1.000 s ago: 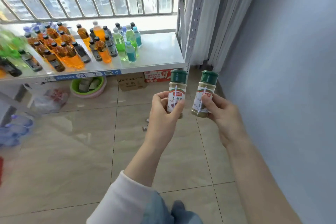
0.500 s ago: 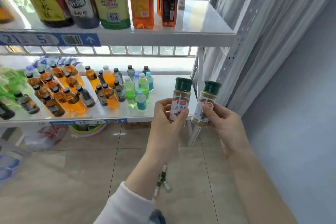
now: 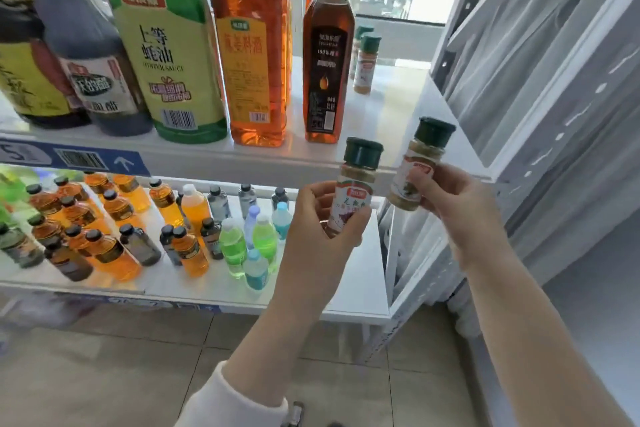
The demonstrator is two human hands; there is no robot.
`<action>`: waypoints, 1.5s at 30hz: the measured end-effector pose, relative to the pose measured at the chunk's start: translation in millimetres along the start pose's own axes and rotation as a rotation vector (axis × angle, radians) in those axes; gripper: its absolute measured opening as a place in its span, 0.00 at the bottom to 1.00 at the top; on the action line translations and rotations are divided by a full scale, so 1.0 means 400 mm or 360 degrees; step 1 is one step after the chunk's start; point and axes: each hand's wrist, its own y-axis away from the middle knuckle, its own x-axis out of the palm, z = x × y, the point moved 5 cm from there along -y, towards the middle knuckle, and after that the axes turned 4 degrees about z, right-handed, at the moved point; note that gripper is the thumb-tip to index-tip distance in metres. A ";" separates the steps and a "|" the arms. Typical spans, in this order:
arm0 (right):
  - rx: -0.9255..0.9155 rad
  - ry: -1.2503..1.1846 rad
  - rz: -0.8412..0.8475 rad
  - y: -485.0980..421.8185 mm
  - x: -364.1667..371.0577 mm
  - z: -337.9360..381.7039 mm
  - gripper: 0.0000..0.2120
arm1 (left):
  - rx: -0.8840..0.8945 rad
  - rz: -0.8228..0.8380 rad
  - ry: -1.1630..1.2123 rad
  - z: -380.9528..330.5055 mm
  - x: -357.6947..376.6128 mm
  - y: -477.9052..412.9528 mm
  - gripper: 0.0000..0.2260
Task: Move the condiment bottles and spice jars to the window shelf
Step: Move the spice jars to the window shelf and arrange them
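My left hand (image 3: 322,222) grips an upright spice jar (image 3: 356,180) with a dark green cap and a red-and-white label. My right hand (image 3: 457,204) holds a second green-capped spice jar (image 3: 417,166), tilted slightly to the right. Both jars are held in front of the edge of the upper window shelf (image 3: 391,114), a white board next to the window. On that shelf stand several large condiment bottles, among them a green oyster sauce bottle (image 3: 166,55), an amber bottle (image 3: 252,52) and a dark-labelled oil bottle (image 3: 327,55). Two more spice jars (image 3: 365,62) stand at its back right.
The lower shelf (image 3: 349,288) carries several small drink bottles (image 3: 114,218) in orange, green and blue. A white perforated shelf post (image 3: 460,21) and a grey curtain (image 3: 554,80) rise at the right. Beige floor tiles (image 3: 104,374) lie below.
The view has risen from the lower shelf and floor to the upper shelf. Both hands have lifted their jars up to the front edge of the upper shelf.
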 end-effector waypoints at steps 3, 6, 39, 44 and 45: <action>-0.0094 0.0088 0.0071 -0.150 -0.014 0.025 0.11 | -0.0023 -0.0065 0.0004 -0.009 0.039 -0.082 0.11; -0.0180 0.0208 0.0165 -0.287 -0.011 0.030 0.11 | -0.0025 -0.0157 -0.0030 -0.015 0.068 -0.152 0.11; -0.0220 0.0084 0.0308 -0.404 0.015 0.116 0.28 | -0.0091 -0.0209 -0.0083 -0.018 0.142 -0.306 0.15; -0.0191 0.0082 0.0510 -0.341 0.005 0.135 0.20 | -0.0028 -0.0207 -0.0140 -0.033 0.169 -0.331 0.14; -0.0193 0.0083 0.0494 -0.339 0.002 0.134 0.19 | -0.0016 -0.0202 -0.0154 -0.035 0.173 -0.331 0.14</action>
